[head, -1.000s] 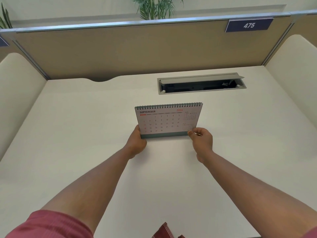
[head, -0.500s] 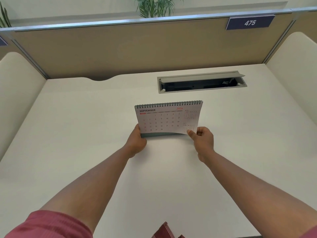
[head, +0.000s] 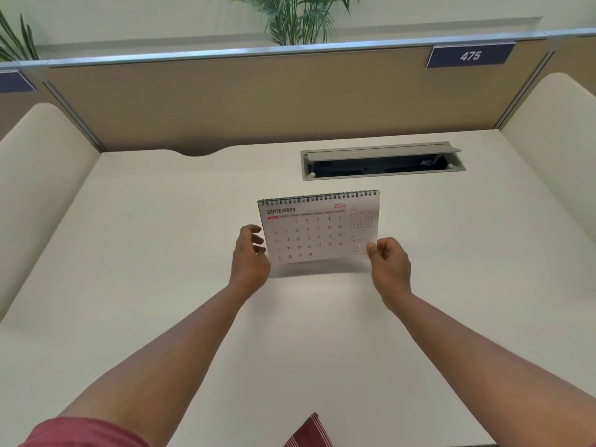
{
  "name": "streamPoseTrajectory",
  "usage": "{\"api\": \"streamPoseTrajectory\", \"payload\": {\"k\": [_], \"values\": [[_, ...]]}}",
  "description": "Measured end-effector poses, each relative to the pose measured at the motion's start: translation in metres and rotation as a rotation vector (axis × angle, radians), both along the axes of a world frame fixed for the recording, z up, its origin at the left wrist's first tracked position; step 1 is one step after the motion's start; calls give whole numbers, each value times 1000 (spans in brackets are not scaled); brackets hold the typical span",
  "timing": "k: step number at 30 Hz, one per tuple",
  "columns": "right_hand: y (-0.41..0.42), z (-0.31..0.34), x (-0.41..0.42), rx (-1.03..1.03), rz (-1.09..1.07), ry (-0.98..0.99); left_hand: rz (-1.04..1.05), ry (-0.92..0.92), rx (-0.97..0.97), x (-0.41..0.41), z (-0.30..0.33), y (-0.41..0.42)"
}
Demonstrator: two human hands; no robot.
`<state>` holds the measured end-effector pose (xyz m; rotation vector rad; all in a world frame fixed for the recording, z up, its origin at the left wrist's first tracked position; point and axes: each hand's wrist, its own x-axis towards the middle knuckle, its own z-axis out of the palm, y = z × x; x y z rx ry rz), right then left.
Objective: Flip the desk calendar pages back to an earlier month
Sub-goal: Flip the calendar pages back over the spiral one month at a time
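Desk [head: 161, 285]: one calendar [head: 317, 230]; right hand [head: 390, 266] pinches September page; left hand [head: 250, 253] loose, open.

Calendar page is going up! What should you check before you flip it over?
1. Right hand pinches the page's lower corner: ok.
2. Page lifted off the stand: ok.
3. Left hand steadying the calendar: not ok, fingers open beside the edge.
4. Spiral rings free of snags: cannot tell.
5. Desk behind the calendar has room: ok.
6. Month showing is September: ok.
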<state>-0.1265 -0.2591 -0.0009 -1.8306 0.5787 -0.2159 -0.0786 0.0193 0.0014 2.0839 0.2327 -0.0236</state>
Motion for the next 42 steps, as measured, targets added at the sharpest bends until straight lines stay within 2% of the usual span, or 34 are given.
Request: {"api": "streamPoseTrajectory", "payload": {"k": [3,7,12,21,32,38,42], "values": [[4,3,0,0,-67,-75,19,-11,-24,-1,-1,7],[4,6,0,75,-43,-136,-20,-77,3,-5,5,16],[4,12,5,69,-57,-146,-66,-149,19,-7,10,22],[7,11,5,152,-31,-98,-32,-126,-64,-7,9,15],[7,10,9,60,-50,-78,7,-167,-73,-7,14,4],[15,9,1,-47,-104,-187,42,-190,-87,-10,16,-4],[15,9,3,146,-39,-153,54,-194,-67,-15,14,-7]]}}
